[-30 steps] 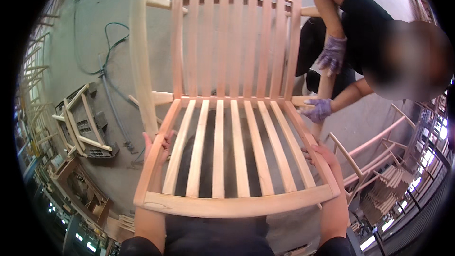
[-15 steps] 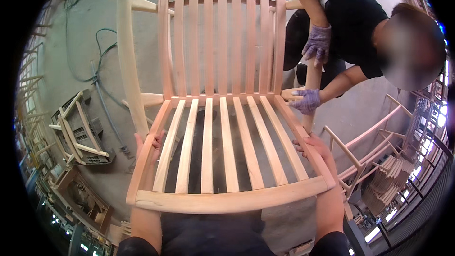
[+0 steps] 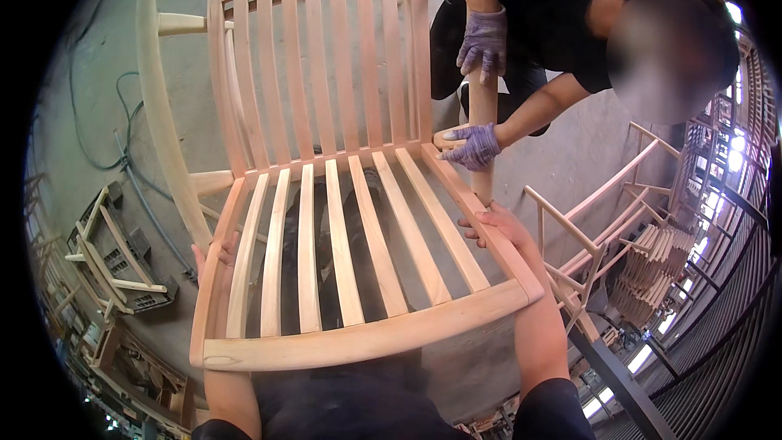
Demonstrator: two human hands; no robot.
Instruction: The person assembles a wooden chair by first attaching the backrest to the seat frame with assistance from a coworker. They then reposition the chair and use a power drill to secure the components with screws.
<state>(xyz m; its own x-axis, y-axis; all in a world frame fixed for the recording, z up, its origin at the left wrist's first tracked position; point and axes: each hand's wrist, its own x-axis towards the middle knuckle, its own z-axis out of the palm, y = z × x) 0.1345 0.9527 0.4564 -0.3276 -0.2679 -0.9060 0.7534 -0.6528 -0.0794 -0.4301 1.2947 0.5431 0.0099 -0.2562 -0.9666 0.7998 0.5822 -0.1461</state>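
A pale wooden slatted chair (image 3: pixel 366 337) is in front of me, its seat slats running toward me and its backrest standing at the far side. My left hand (image 3: pixel 220 256) grips the seat's left rail near the lower end of the curved left armrest (image 3: pixel 163 110); the rail hides part of its fingers. Around the right rail is my right hand (image 3: pixel 498 230), fingers reaching in under the slats' side. A co-worker's two gloved hands (image 3: pixel 474 147) hold the right armrest (image 3: pixel 483 106), just beyond my right hand.
The co-worker (image 3: pixel 554 8) bends in from the far right. At left lie a hose (image 3: pixel 155 195) and a wooden frame on a dark crate (image 3: pixel 122 253). More chair frames (image 3: pixel 603 220) and stacked wooden parts (image 3: pixel 652 265) stand at right, beside a dark metal rail (image 3: pixel 627 391).
The chair and surroundings have shifted left in view, and the chair appears slightly turned. My hands keep their hold on the rails; the co-worker's hands stay on the right armrest.
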